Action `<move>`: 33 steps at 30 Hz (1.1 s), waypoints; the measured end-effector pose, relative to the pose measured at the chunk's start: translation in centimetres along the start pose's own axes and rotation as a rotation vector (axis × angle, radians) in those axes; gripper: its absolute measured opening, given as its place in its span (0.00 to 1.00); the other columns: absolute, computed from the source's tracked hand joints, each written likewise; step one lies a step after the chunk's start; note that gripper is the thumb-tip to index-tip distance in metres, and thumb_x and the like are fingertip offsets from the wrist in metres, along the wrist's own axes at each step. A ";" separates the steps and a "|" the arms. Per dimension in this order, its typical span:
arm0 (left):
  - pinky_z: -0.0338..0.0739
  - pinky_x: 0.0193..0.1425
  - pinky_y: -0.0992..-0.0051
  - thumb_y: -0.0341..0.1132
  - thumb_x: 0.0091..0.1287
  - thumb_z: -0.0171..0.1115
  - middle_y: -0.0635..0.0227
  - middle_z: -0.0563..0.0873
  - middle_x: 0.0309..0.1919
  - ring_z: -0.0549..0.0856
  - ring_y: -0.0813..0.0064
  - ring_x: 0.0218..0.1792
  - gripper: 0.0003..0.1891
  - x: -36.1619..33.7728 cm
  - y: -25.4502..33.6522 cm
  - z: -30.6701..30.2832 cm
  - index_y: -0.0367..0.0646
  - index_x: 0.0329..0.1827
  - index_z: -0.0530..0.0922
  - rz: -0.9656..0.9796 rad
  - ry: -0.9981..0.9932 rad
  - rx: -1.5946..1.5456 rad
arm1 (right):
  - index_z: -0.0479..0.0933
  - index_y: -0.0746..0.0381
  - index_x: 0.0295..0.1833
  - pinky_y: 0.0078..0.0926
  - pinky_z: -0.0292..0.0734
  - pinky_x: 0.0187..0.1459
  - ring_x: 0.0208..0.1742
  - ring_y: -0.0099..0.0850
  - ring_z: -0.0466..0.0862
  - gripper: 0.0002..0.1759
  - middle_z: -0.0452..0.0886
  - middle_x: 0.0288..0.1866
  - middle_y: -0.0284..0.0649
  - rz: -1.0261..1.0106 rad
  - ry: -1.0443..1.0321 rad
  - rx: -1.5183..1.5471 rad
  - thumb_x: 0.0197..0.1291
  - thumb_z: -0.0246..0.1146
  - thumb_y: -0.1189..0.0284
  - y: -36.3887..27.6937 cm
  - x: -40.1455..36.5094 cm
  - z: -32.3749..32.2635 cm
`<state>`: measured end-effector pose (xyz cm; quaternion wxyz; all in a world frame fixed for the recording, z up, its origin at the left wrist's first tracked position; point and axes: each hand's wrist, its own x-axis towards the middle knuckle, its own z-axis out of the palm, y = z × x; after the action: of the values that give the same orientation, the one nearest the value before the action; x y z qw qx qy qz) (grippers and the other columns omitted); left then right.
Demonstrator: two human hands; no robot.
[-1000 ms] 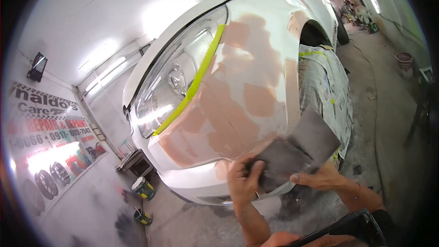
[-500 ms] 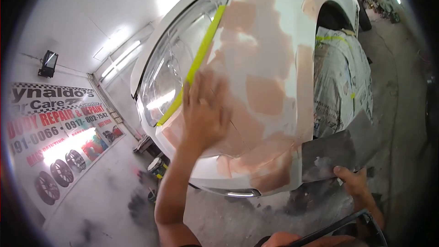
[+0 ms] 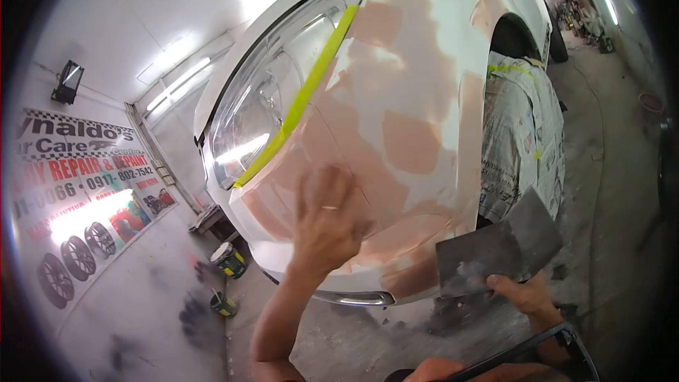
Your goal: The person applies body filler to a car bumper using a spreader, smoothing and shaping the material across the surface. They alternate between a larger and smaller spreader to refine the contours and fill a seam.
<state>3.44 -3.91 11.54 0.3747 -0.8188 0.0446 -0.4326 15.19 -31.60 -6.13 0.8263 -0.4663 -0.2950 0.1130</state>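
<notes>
My left hand (image 3: 327, 223) lies over the pinkish, patched front panel of a white car (image 3: 417, 99), just below the headlight (image 3: 269, 85). Its fingers are stretched out, slightly blurred, and a ring shows on one of them. A strip of yellow-green masking tape (image 3: 300, 106) runs along the headlight's lower edge. In my right hand (image 3: 522, 293) is a dark, creased sheet of sandpaper (image 3: 488, 247), pinched near its lower edge with the thumb on top. Part of that sheet overlaps the bumper corner in this view.
Printed masking sheets cover the front wheel (image 3: 520, 141). Two small buckets, one of them the larger bucket (image 3: 228, 260), stand by the left wall under a car-care banner (image 3: 88, 198). A black-edged frame (image 3: 559, 343) sits at the bottom right. A cable (image 3: 598, 170) runs along the floor.
My left hand has moved down the panel, away from the tape. The sandpaper has shifted left and down with my right hand, and the view has shifted a little.
</notes>
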 end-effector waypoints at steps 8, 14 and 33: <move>0.69 0.74 0.58 0.51 0.66 0.70 0.52 0.74 0.68 0.75 0.56 0.69 0.37 -11.9 10.7 -1.2 0.35 0.70 0.69 0.252 -0.289 -0.939 | 0.75 0.70 0.56 0.21 0.82 0.32 0.40 0.25 0.85 0.20 0.84 0.46 0.42 0.003 -0.083 0.006 0.58 0.68 0.83 -1.7 0.2 0.9; 0.80 0.60 0.64 0.44 0.68 0.71 0.61 0.85 0.53 0.85 0.68 0.53 0.24 -15.5 16.8 1.3 0.38 0.60 0.78 -1.041 -0.019 -2.403 | 0.77 0.69 0.55 0.27 0.81 0.41 0.43 0.29 0.85 0.19 0.84 0.46 0.41 -0.044 -0.421 -0.276 0.60 0.70 0.77 -2.2 0.6 4.1; 0.83 0.45 0.64 0.34 0.71 0.66 0.58 0.89 0.37 0.89 0.62 0.39 0.13 -20.0 17.9 2.8 0.39 0.55 0.80 -0.796 -0.648 -1.724 | 0.82 0.68 0.43 0.26 0.78 0.37 0.34 0.30 0.84 0.05 0.86 0.36 0.38 -1.028 0.153 -0.658 0.64 0.67 0.78 -2.5 9.8 13.3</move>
<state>-2.44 -7.20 -14.56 -0.5245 -0.8443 -0.0386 -0.1027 14.91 -19.05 4.94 0.6067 -0.5017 -0.4412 -0.4308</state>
